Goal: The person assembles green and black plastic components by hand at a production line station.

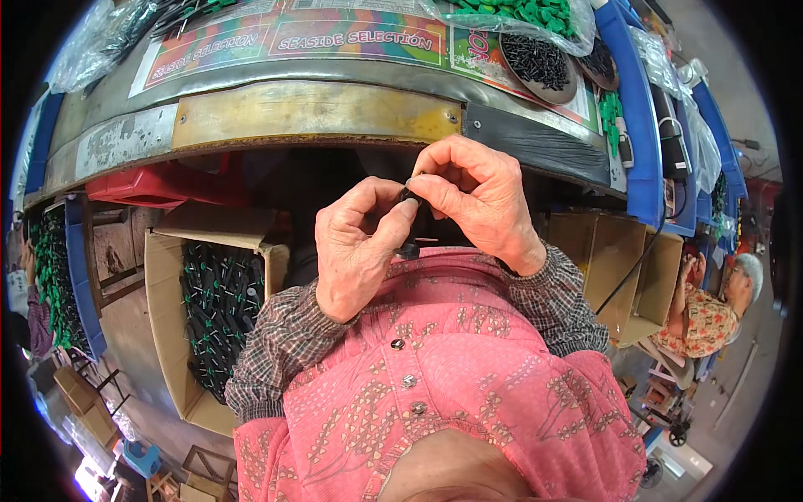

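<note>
Both of my hands meet in front of my lap, just below the table edge. My left hand (360,243) pinches a small black plastic part (408,249) between thumb and forefinger; its dark, round lower end shows beneath the thumb. Against the top of that part, my right hand (481,201) has thumb and forefinger pressed together. Whatever the right fingertips pinch is too small and covered to name. A cardboard box (167,335) beside my left arm holds many slim black and green pieces (219,309) with thin pale rods.
On the metal-edged table (318,113) lie a plastic bag of green parts (535,12) and a bowl of small black parts (539,63). Blue trays (627,125) stand at right, above an open cardboard box (615,259). Another person (703,309) sits far right.
</note>
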`<state>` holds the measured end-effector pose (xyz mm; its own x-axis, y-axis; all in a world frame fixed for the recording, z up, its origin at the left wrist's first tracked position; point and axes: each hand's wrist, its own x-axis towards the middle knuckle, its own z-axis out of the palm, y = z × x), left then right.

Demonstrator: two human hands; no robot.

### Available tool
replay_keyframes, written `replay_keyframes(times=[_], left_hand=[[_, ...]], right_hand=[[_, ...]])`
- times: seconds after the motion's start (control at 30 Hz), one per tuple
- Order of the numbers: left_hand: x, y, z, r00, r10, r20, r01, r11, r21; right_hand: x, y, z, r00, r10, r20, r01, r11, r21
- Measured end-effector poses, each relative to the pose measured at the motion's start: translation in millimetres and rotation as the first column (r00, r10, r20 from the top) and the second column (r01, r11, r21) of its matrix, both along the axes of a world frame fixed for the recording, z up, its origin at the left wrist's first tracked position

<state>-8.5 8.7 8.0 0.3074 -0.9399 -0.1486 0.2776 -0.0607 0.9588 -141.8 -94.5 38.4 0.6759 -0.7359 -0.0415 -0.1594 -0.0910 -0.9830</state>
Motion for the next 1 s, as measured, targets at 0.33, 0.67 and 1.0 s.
replay_keyframes(times=[0.33, 0.67, 1.0], left_hand=[[0.1, -0.5, -4.1, 1.000, 0.013, 0.000, -0.013, 1.000, 0.008], [0.0, -1.6, -10.1, 0.997, 0.022, -0.068, -0.023, 0.999, -0.023], [6.4, -2.3, -9.5, 0.985, 0.024, -0.170, -0.019, 0.999, 0.028]], right_hand=[[1.5, 1.3, -4.0, 1.000, 0.017, -0.011, -0.015, 0.993, 0.120], [0.9, 0.6, -6.9, 0.999, 0.008, -0.040, -0.006, 0.998, 0.065], [-8.6, 2.1, -9.1, 0.967, 0.255, 0.001, -0.241, 0.916, -0.320]])
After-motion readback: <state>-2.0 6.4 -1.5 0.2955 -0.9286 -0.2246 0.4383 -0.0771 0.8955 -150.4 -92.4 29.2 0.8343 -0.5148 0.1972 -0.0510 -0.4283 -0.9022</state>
